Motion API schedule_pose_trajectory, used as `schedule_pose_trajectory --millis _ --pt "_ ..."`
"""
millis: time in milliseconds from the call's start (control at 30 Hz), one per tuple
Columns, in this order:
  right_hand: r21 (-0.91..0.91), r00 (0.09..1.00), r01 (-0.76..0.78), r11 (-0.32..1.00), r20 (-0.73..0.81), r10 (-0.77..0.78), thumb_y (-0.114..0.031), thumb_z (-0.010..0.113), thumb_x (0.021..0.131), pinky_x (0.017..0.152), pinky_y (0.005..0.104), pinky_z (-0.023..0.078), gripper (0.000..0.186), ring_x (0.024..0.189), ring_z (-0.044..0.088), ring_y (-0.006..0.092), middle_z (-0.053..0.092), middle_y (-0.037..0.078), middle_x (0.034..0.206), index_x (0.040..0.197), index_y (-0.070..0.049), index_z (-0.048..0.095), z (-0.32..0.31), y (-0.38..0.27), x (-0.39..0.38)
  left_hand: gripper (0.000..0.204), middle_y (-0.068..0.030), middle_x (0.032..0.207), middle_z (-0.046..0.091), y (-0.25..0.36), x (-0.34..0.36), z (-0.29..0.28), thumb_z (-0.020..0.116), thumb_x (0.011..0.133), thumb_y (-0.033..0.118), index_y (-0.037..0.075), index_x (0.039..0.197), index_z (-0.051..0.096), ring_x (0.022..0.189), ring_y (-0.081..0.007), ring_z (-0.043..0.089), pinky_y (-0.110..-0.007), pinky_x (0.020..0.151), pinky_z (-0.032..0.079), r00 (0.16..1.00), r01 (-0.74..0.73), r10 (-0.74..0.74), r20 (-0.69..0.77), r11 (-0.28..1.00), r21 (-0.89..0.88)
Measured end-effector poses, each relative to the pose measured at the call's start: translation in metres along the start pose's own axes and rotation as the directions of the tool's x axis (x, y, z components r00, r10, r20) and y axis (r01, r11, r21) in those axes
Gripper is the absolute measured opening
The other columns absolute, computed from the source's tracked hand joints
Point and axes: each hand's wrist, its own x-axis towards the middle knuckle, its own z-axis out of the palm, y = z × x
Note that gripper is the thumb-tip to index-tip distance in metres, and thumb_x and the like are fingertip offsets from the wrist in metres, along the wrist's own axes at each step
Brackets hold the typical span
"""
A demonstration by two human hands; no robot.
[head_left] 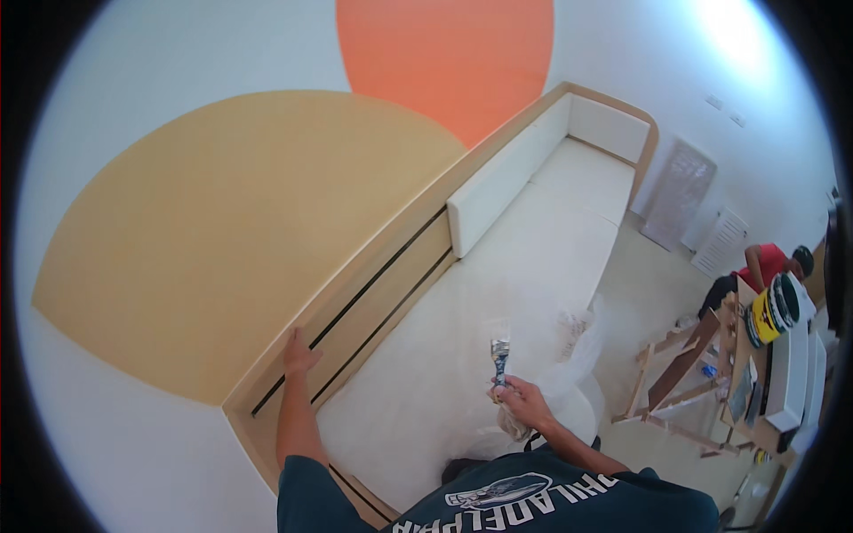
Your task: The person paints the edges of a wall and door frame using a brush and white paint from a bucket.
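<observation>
Dk-blue flecked tool handle, wht seat, orange wall circle, tan wall semicircle, dk-grn shirt w/ wht print

Bright light, glare high on the right-hand wall; curved edges darken to black

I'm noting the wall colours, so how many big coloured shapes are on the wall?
2: the tan shape at left, and the orange shape above right, cut off by the picture's top edge.

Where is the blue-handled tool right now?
In the head view, the blue-handled tool is right of centre, held in the person's right hand above the white bench seat.
</observation>
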Motion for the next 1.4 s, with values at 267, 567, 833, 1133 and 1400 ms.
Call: schedule_pose_trajectory --millis 267,567,833,1133,1400 --pt "-0.021 0.998 0.060 0.998 -0.010 -0.060 -0.022 0.063 0.105 0.093 0.0284 0.053 0.034 0.100 0.067 0.0118 0.075 0.007 0.108 0.128 0.001 0.069 0.001 0.003 -0.001 0.098 -0.0210 0.167 0.032 0.009 0.010 0.002 0.084 0.078 0.024 0.002 0.159 0.033 0.150 -0.0337 0.039 -0.040 0.122 0.038 1.000 0.019 -0.019 0.003 0.998 0.066" --pt "-0.276 0.952 0.017 0.961 -0.290 -0.101 -0.030 0.064 0.103 0.080 0.0344 0.053 0.032 0.083 0.065 0.0177 0.070 0.011 0.092 0.119 -0.003 0.069 0.031 -0.011 -0.014 0.069 -0.0208 0.163 0.040 -0.018 0.106 0.046 0.052 0.104 0.037 -0.004 0.158 0.037 0.149 -0.0334 0.042 -0.044 0.120 0.035 0.980 0.165 -0.054 -0.192 0.760 0.628" --pt "-0.122 0.844 0.024 0.992 -0.529 -0.086 -0.028 0.069 0.099 0.075 0.0375 0.051 0.030 0.080 0.065 0.0248 0.069 0.013 0.088 0.116 -0.003 0.069 0.025 -0.027 -0.035 0.079 -0.0278 0.129 0.067 -0.115 0.160 -0.086 0.080 0.085 0.039 -0.007 0.143 0.051 0.119 -0.0416 0.065 -0.048 0.101 0.053 0.911 -0.172 0.284 -0.299 0.920 0.352" --pt "-0.167 0.833 0.196 0.966 -0.492 -0.253 -0.028 0.072 0.092 0.079 0.0458 0.052 0.031 0.088 0.065 0.0410 0.068 0.020 0.095 0.110 -0.005 0.064 -0.140 0.044 -0.092 0.063 -0.0247 0.127 0.069 -0.026 -0.260 0.097 0.078 0.087 0.035 -0.003 0.135 0.060 0.122 -0.0390 0.065 -0.048 0.103 0.052 0.743 -0.402 0.060 0.667 0.836 0.373" --pt "0.145 0.951 0.246 0.958 -0.227 -0.209 -0.012 0.068 0.093 0.088 0.0368 0.054 0.012 0.092 0.068 0.0201 0.071 0.009 0.099 0.103 -0.005 0.065 -0.179 0.024 -0.167 0.055 -0.0252 0.135 0.065 0.178 -0.419 0.093 0.071 0.092 0.027 -0.003 0.137 0.059 0.128 -0.0376 0.063 -0.043 0.109 0.049 0.906 -0.147 0.163 0.390 0.987 -0.070"
